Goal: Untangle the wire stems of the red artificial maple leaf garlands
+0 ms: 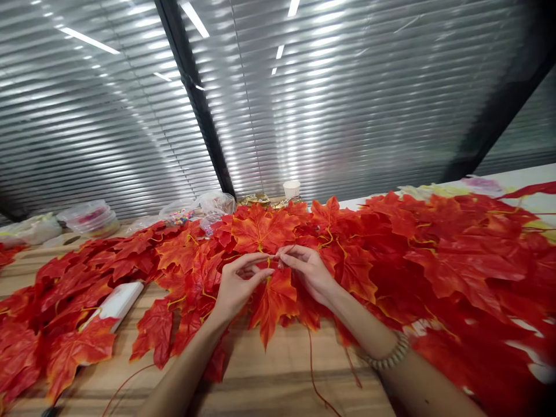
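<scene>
Both hands meet over a heap of red artificial maple leaves (264,229) with yellow-orange edges and yellow stems. My left hand (241,279) pinches at a thin red cord near a leaf's yellow stem. Fingertip to fingertip with it, my right hand (307,267) is closed on the same cord (276,256). Just under the fingers hangs one orange-red maple leaf (274,298). A beaded bracelet (391,353) circles my right wrist. Loose red cord (311,365) trails down over the wooden table below the leaves.
The wood-grain table (260,376) carries leaves across its width. A white box-like object (119,301) lies partly under leaves at left. Behind stand plastic tubs (89,215), clear bags (217,202) and a white paper cup (291,188). Slatted blinds (339,116) rise at the back.
</scene>
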Motion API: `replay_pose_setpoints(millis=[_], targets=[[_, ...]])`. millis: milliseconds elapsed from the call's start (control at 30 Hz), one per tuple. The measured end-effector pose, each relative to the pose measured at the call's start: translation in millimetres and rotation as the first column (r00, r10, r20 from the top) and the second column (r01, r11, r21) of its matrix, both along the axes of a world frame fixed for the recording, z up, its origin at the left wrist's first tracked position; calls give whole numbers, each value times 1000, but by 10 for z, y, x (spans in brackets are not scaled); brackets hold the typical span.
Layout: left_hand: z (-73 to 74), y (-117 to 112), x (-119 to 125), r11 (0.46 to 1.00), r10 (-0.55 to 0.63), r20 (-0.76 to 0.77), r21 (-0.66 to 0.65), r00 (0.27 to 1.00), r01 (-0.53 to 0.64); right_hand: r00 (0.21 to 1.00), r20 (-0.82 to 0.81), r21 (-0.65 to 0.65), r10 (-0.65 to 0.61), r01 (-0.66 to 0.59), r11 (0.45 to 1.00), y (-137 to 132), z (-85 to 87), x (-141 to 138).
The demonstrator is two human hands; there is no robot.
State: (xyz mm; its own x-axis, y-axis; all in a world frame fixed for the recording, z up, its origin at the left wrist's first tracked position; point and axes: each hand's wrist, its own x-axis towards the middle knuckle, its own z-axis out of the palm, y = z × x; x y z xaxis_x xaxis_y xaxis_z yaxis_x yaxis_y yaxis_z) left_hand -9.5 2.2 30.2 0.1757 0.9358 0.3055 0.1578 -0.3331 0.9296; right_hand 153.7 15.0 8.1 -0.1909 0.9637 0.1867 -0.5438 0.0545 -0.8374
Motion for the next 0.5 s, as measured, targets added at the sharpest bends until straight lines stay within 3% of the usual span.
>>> replay_pose_setpoints(millis=[500], targets=[[-40, 24, -18, 999, 33, -82, 25, 996, -31, 994, 100, 20, -40, 38, 999, 4, -4, -11]])
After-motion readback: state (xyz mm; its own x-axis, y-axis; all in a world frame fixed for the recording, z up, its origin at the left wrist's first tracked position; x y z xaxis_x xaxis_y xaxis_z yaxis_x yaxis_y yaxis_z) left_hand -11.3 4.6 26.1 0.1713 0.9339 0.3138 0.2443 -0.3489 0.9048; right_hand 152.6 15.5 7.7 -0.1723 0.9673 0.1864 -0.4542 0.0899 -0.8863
